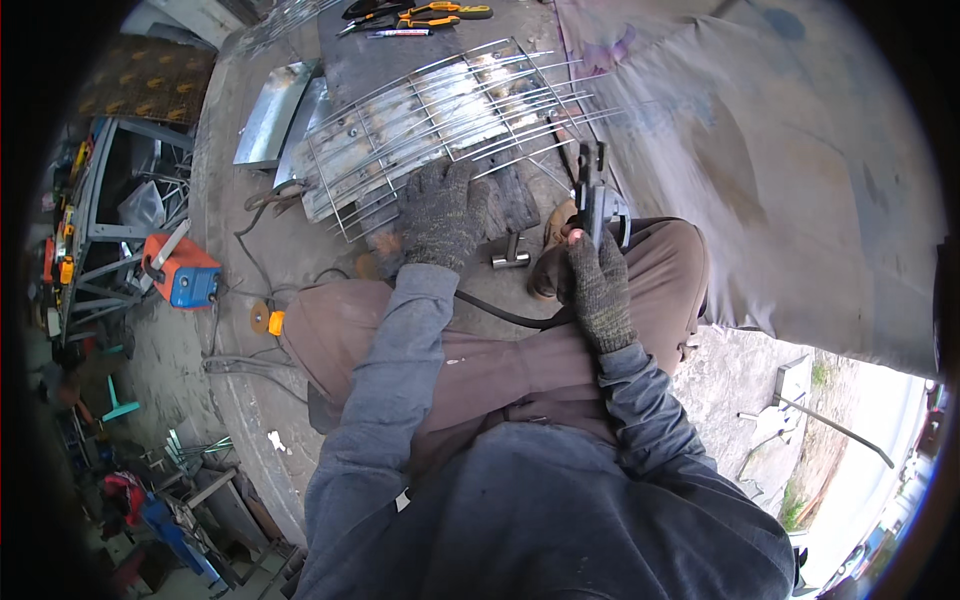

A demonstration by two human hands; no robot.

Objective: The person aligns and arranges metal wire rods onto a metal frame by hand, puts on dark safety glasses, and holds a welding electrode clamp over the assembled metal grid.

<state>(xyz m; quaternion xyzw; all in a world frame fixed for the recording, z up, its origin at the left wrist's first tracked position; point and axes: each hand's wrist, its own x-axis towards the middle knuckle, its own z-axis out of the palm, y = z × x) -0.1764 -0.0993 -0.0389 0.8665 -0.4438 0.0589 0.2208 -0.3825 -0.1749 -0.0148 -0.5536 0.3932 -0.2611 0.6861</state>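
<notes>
A wire grid point(420, 96) of thin metal rods lies over a flat, stained metal plate point(385, 135) in front of me. My left hand point(440, 215), in a dark knitted glove, grips the grid's near edge, fingertips partly hidden among the rods. Beside it, under the rods, sits a dark, charred-looking block point(512, 200). My right hand point(600, 290), gloved too, is closed around a black welding electrode holder point(592, 190) held upright over my right knee. No electrode can be made out in its jaws. A black cable point(500, 312) runs toward that hand.
Pliers point(440, 14) and a marker pen point(400, 33) lie beyond the grid. Bent sheet-metal channels point(277, 112) are at its left. A small hammer-like metal piece point(511, 255) rests near my feet. An orange-and-blue welding machine point(185, 272) stands left; a grey tarp point(770, 170) hangs right.
</notes>
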